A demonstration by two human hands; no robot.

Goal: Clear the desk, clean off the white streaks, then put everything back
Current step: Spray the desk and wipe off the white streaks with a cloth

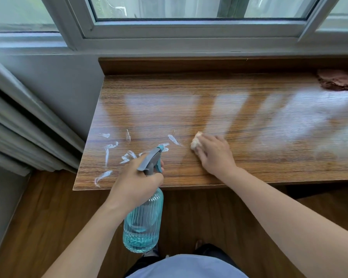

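Our left hand (137,182) has its grip curled round the neck of the spray bottle (142,219), a finger at the trigger and the nozzle aimed over the white streaks (107,155); the bottle hangs off the near edge, above the floor, with little liquid left at the bottom. Our right hand (213,152) presses a small pale wad of cloth or tissue (196,142) flat on the tabletop (249,167), fingers bent over it, just right of the streaks. The streaks sit near the front left corner, so we judge a hard wipe leftward could smear paste over the edge, and the bottle could knock the tabletop lip as we lift it. A loose grip on wet ribbed glass might slip. To the right the surface lies open and glossy up to a reddish rag (337,80) at the far right
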